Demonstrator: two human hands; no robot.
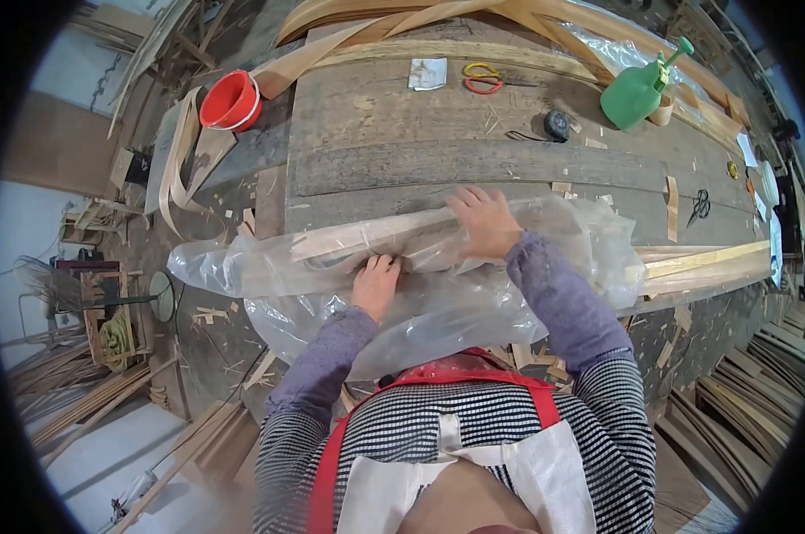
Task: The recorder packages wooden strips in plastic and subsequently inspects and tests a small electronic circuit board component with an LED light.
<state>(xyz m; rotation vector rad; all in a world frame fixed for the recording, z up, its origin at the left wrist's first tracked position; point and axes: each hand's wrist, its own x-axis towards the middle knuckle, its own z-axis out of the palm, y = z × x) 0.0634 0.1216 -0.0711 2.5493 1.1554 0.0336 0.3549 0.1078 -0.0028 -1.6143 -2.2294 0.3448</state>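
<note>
A clear plastic sheet lies in folds around a bundle of pale wood strips along the near side of the workbench. The strips' right ends stick out of the plastic. My left hand is at the middle of the bundle, its bent fingers closed on the plastic. Farther right, my right hand rests on top of the plastic, fingers apart and reaching over the far side of the bundle. What lies under my palms is hidden.
On the wooden workbench lie scissors with yellow and red handles, a black tape measure, dark scissors and a paper. A red bucket is far left, a green spray bottle far right. Long veneer strips curve across the back.
</note>
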